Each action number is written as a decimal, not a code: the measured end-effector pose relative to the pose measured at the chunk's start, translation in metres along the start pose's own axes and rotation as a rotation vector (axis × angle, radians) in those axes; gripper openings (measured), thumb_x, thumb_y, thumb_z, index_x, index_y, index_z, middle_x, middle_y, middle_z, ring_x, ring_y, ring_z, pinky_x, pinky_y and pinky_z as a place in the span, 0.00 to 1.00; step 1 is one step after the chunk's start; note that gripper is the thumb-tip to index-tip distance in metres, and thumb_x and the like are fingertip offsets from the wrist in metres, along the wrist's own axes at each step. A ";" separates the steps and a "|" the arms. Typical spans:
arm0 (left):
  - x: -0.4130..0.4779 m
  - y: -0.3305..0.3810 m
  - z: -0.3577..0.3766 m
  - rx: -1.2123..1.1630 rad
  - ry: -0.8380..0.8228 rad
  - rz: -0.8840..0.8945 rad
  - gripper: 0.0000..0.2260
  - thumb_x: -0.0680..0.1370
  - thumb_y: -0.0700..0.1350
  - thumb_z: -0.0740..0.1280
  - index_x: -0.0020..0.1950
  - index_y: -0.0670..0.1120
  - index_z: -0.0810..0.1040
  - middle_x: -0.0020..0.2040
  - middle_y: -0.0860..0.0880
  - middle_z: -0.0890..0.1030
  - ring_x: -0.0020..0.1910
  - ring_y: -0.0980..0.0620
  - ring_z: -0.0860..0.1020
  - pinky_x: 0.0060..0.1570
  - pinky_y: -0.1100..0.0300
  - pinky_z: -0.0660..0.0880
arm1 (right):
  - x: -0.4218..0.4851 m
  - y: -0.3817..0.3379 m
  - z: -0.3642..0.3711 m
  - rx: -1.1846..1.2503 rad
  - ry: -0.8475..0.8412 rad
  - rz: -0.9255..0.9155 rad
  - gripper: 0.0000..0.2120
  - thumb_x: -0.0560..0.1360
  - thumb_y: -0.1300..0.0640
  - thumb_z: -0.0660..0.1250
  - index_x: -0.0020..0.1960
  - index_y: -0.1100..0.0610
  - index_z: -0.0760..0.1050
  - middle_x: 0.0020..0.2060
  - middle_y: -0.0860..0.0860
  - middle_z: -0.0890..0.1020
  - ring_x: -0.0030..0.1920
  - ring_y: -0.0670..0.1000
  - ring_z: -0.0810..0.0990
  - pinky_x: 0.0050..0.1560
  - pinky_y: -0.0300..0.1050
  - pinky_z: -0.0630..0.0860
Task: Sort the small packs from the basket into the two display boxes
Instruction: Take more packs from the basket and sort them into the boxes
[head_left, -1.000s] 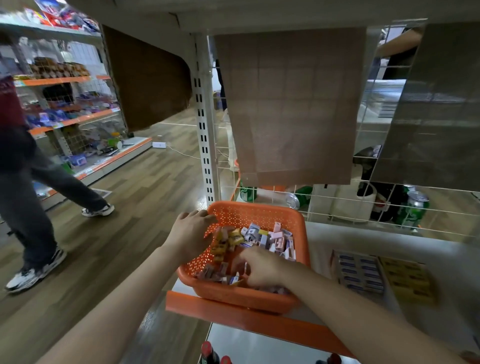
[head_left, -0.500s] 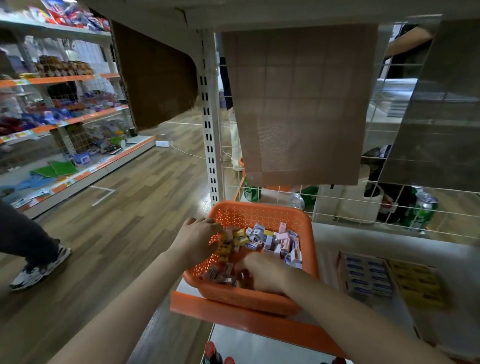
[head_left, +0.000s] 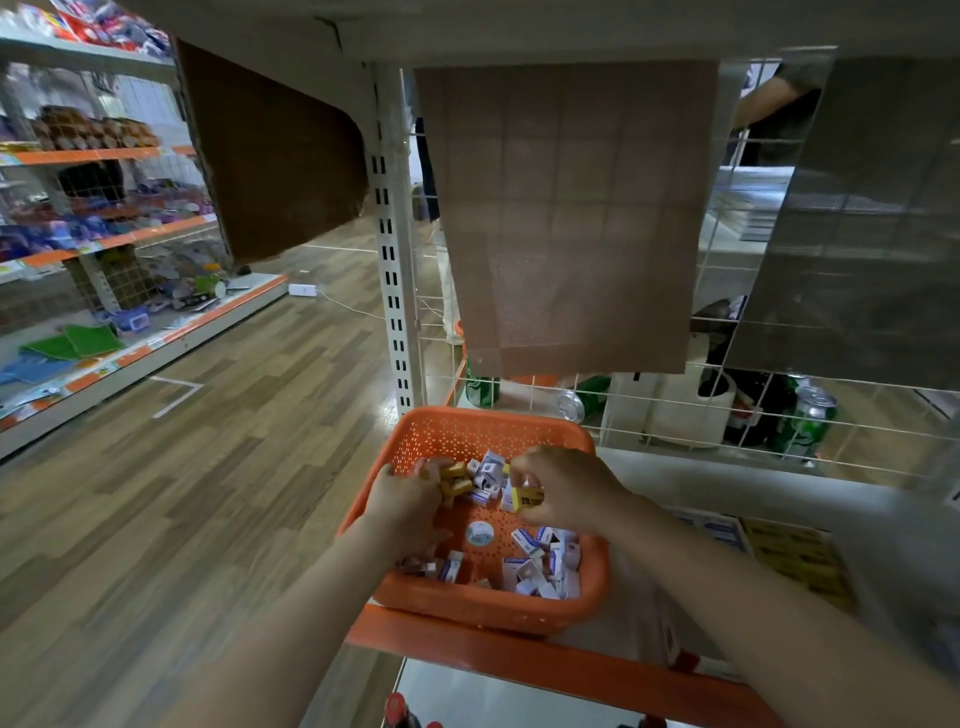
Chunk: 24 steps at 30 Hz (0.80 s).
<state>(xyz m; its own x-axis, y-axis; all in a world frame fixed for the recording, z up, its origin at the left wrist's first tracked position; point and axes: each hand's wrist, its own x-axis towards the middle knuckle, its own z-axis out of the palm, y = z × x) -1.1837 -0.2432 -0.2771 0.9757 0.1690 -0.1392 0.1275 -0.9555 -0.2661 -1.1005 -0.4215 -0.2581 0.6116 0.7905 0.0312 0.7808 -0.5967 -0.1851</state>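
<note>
Single view, head-worn wide-angle camera, looking forward and down from above the person's forearms. Near field: orange basket (head_left: 457, 436) sits low-centre, close under the lens, on the shelf edge (head_left: 519, 660), with both forearms entering from the bottom of frame. Camera faces a wire-grid back panel (head_left: 675, 410) directly ahead; an upright slotted post (head_left: 392, 260) runs through the centre. Left half looks obliquely down an aisle of wood-pattern floor (head_left: 182, 493) to stocked shelving (head_left: 104, 228) well away. Strong barrel distortion bends straight lines at the edges. No second view to compare overlap.
</note>
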 end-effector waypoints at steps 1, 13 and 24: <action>0.001 0.003 0.002 0.020 -0.022 0.004 0.26 0.76 0.60 0.62 0.67 0.44 0.69 0.59 0.48 0.79 0.59 0.46 0.76 0.63 0.53 0.63 | -0.002 0.002 -0.001 -0.006 0.003 -0.005 0.12 0.70 0.54 0.71 0.52 0.53 0.74 0.49 0.50 0.78 0.44 0.48 0.72 0.33 0.36 0.62; 0.006 0.011 0.002 -0.100 0.094 0.070 0.15 0.79 0.53 0.59 0.58 0.45 0.75 0.63 0.48 0.74 0.54 0.49 0.77 0.46 0.58 0.70 | -0.005 0.015 0.002 0.037 0.041 0.020 0.14 0.69 0.53 0.72 0.53 0.53 0.75 0.48 0.47 0.73 0.46 0.47 0.73 0.34 0.37 0.63; 0.008 0.035 -0.040 -0.330 0.355 0.211 0.08 0.79 0.48 0.64 0.54 0.47 0.77 0.51 0.51 0.80 0.47 0.53 0.79 0.46 0.63 0.75 | -0.027 0.028 -0.029 0.064 0.169 0.063 0.13 0.70 0.55 0.73 0.53 0.54 0.77 0.51 0.49 0.75 0.49 0.49 0.76 0.42 0.42 0.69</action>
<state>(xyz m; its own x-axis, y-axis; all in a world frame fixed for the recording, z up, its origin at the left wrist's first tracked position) -1.1639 -0.2845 -0.2494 0.9792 -0.0729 0.1893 -0.0846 -0.9949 0.0549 -1.0915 -0.4635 -0.2353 0.6759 0.7144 0.1811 0.7339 -0.6301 -0.2536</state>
